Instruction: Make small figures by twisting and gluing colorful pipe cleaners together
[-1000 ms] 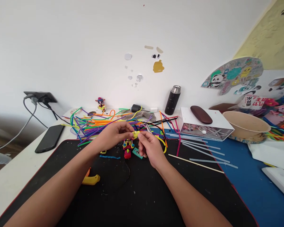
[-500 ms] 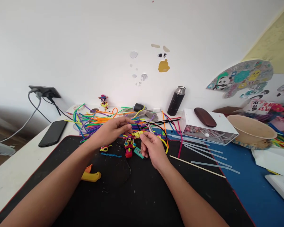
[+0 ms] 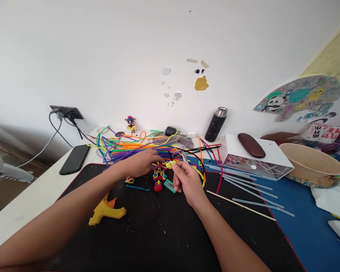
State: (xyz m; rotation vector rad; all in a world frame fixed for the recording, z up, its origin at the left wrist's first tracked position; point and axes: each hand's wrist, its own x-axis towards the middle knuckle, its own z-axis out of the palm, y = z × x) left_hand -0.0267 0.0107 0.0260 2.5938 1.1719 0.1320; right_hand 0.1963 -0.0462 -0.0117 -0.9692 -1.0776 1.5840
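Observation:
My left hand (image 3: 140, 163) and my right hand (image 3: 188, 181) meet over a black mat (image 3: 164, 234), fingers pinched on a small yellow pipe-cleaner piece (image 3: 170, 164). Just below it lies a red and multicoloured pipe-cleaner figure (image 3: 159, 178), with a small teal piece (image 3: 169, 185) beside my right hand. A heap of coloured pipe cleaners (image 3: 130, 145) lies behind my hands. A yellow glue gun (image 3: 104, 210) rests on the mat under my left forearm.
A black phone (image 3: 74, 158) lies at left near wall-socket cables (image 3: 65, 113). A black flask (image 3: 215, 124), a white box (image 3: 255, 155) with a brown case on it, a paper bowl (image 3: 311, 158), clear glue sticks (image 3: 252, 187) and a wooden stick (image 3: 240, 205) lie to the right.
The view has shifted, so the glue gun shows more fully. Both hands have lowered slightly toward the mat, still pinching the yellow piece.

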